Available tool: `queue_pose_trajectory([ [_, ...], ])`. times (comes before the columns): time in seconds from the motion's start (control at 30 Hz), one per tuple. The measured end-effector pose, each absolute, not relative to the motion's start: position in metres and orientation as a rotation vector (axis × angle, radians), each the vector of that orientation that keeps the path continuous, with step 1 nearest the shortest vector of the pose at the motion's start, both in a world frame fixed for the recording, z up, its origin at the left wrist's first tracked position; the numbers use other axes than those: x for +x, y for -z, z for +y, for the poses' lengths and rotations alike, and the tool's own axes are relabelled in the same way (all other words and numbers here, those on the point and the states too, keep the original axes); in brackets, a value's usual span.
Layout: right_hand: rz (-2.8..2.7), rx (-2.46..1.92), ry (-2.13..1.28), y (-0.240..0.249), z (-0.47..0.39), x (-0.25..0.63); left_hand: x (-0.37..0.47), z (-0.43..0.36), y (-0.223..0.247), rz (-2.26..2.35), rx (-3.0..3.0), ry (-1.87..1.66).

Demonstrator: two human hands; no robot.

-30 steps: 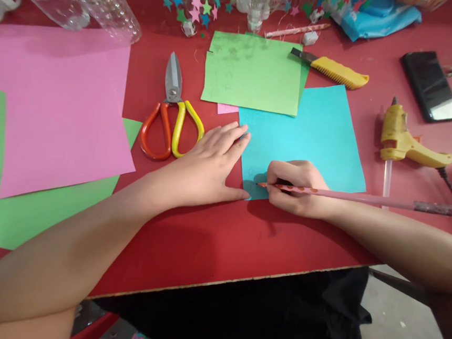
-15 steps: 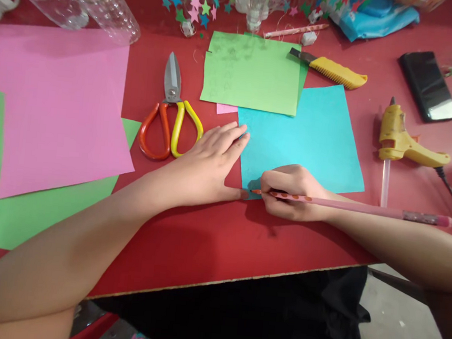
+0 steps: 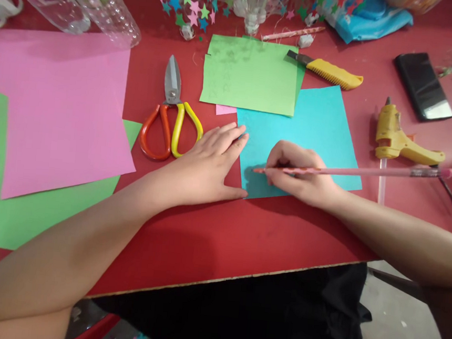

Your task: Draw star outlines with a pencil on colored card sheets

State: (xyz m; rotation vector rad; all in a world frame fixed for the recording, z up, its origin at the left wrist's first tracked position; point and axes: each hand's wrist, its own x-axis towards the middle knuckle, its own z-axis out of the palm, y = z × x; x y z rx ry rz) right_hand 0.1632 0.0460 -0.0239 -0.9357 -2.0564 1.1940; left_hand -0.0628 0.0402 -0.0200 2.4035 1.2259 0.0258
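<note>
A blue sheet of paper [image 3: 316, 130] lies on the red table [image 3: 204, 241], its upper left part under a light green sheet [image 3: 253, 79]. My left hand [image 3: 214, 163] lies flat with fingers spread, its thumb and fingertips on the blue sheet's left edge. My right hand [image 3: 299, 173] is closed round a pink pencil [image 3: 352, 171], whose tip points left, at the left part of the blue sheet. Whether the tip touches the paper is hard to tell. Scissors [image 3: 172, 99] with a red and a yellow handle lie just beyond my left hand.
Pink paper [image 3: 68, 119] overlaps green paper [image 3: 56, 207] at left. A yellow cutter [image 3: 333, 73], a phone [image 3: 423, 86] and a yellow glue gun [image 3: 391, 134] lie at right. Plastic bottles [image 3: 101, 5], paper stars [image 3: 195, 6] and a blue packet [image 3: 373, 27] are at the back.
My right hand has moved up, away from the blue sheet's lower edge, with the pencil still in it. The pencil tip is higher on the sheet. My left hand has stayed in place.
</note>
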Motion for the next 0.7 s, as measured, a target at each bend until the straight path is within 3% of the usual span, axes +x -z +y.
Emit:
queue_pose_trajectory([
  [0.37,-1.928,-1.075,-1.059,0.016,0.068,0.169,-0.046,-0.001,0.002,1.202,2.543,0.041],
  [0.7,-1.798,-1.052,-1.381,0.014,0.08,0.169,-0.037,-0.017,-0.005,1.174,2.771,0.017],
])
